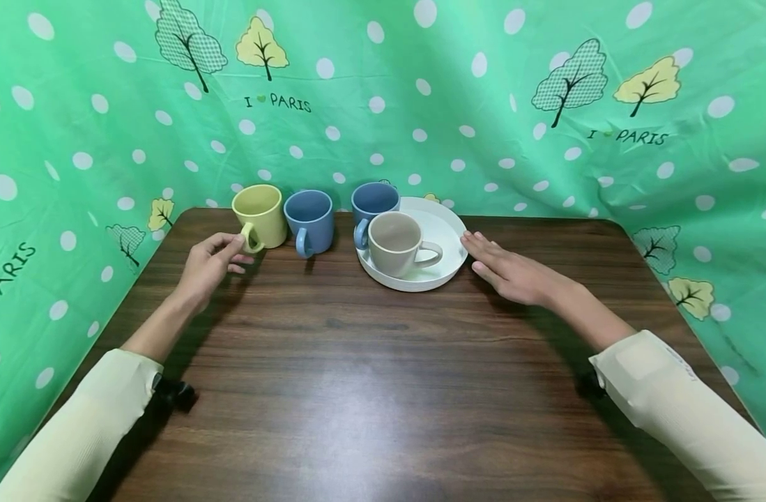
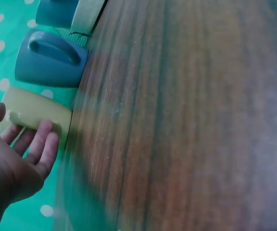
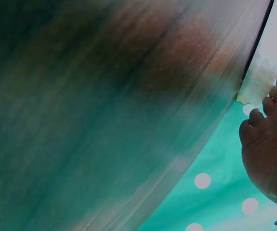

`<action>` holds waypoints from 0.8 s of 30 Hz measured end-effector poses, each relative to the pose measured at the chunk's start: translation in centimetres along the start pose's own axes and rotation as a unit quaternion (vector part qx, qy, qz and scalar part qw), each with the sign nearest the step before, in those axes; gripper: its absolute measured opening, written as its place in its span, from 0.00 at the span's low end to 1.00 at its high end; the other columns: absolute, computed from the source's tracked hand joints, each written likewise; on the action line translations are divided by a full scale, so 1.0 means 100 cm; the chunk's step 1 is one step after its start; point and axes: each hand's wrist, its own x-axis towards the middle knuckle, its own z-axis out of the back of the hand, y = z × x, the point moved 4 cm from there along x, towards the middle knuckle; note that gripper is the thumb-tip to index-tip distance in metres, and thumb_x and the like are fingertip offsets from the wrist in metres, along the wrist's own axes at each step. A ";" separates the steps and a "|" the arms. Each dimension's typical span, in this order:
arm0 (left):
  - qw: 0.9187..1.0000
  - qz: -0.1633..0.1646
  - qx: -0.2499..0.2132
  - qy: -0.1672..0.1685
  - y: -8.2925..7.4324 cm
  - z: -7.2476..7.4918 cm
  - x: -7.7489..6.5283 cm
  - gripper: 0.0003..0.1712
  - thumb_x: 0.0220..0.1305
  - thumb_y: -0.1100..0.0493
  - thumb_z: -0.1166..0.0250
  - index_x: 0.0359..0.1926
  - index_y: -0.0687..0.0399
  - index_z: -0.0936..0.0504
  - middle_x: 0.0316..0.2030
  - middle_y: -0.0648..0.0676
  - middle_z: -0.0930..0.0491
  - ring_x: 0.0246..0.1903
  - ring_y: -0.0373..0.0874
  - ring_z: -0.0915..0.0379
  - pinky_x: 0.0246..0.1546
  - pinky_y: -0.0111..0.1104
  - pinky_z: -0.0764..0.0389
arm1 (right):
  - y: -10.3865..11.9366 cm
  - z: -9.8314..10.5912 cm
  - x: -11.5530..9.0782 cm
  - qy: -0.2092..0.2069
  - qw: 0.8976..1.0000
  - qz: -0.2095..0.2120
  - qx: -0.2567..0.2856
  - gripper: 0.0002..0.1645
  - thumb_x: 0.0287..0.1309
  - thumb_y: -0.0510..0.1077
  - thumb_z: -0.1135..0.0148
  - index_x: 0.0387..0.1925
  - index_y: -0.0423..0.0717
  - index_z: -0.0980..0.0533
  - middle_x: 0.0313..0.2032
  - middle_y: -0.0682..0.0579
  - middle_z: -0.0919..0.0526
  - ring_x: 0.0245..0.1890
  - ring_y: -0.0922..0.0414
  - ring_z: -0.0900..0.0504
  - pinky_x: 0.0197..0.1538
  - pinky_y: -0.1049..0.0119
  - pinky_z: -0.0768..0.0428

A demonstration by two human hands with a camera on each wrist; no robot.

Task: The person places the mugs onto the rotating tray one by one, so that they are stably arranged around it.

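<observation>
Pinching lightly, as far as I could judge, the left hand had its thumb and index finger at the handle of the yellow mug, upright at upper left of the head frame. A loose hold there could have let it tip. Just right stood a blue mug; a sideways swing could have knocked the two together. Near top centre I saw a beige-grey mug in the round white tray, a second blue mug behind it, base hidden. Right of that, the right hand lay flat-fingered against the rim; pushing hard could have jostled the tray's load.
</observation>
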 end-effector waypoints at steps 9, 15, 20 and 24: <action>0.987 0.020 -0.137 0.083 0.004 -0.009 0.011 0.26 0.91 0.42 0.45 0.64 0.59 0.19 0.51 0.44 0.09 0.41 0.36 0.08 0.43 0.30 0.08 | 0.001 -0.002 -0.003 0.005 1.000 0.006 0.006 0.39 0.94 0.55 0.59 0.93 0.49 0.54 0.93 0.45 0.56 0.94 0.39 0.58 0.92 0.34 0.49; 0.976 0.031 -0.177 0.124 0.004 -0.015 0.014 0.28 0.92 0.41 0.49 0.67 0.60 0.20 0.54 0.48 0.08 0.45 0.40 0.08 0.47 0.32 0.08 | 0.003 -0.003 -0.006 0.009 1.000 0.004 0.001 0.39 0.94 0.56 0.59 0.93 0.51 0.54 0.93 0.46 0.56 0.94 0.40 0.56 0.91 0.34 0.47; 0.967 0.030 -0.214 0.136 0.004 -0.017 0.014 0.28 0.91 0.44 0.49 0.66 0.64 0.19 0.56 0.51 0.07 0.48 0.41 0.06 0.51 0.33 0.07 | 0.008 -0.004 -0.009 0.007 1.000 0.007 0.000 0.39 0.94 0.56 0.58 0.93 0.50 0.52 0.93 0.46 0.54 0.93 0.40 0.55 0.91 0.34 0.46; 0.966 0.023 -0.224 0.127 0.004 -0.019 0.014 0.30 0.90 0.44 0.48 0.67 0.67 0.19 0.54 0.52 0.06 0.48 0.41 0.06 0.52 0.32 0.07 | 0.011 -0.004 -0.012 0.009 1.000 0.008 -0.002 0.38 0.94 0.55 0.58 0.93 0.52 0.52 0.93 0.47 0.53 0.93 0.40 0.55 0.91 0.34 0.46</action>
